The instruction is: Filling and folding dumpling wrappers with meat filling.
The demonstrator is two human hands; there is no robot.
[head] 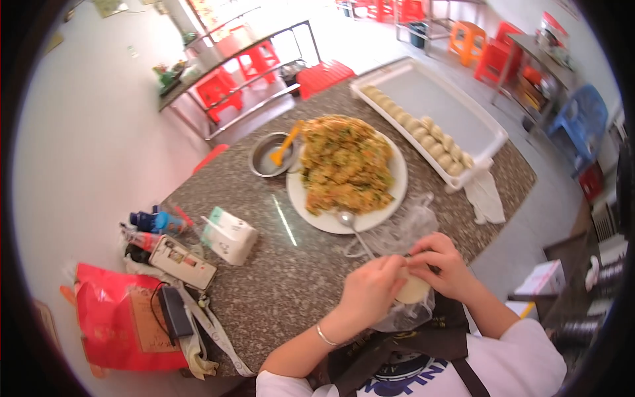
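Both hands meet at the near edge of the speckled stone table. Between them is a round, pale dough wrapper [412, 289]. My left hand [369, 290], with a bangle at the wrist, grips its upper left edge. The fingers of my right hand [443, 265] pinch it from the upper right. Whether filling lies inside is hidden by the fingers. Just beyond, a white plate [401, 176] carries a large heap of chopped, orange-and-green filling [347, 164]. A metal spoon [347, 218] rests its bowl on the plate's near rim, its handle running towards my left hand.
Clear plastic bags [407, 223] lie beside the plate. A white tray [441, 94] holds rows of shaped dough pieces [421, 134]. Left of the plate is a steel bowl [263, 159] with a yellow brush [285, 146]. A tissue pack [230, 235], phone [182, 261] and red bag [114, 317] crowd the left.
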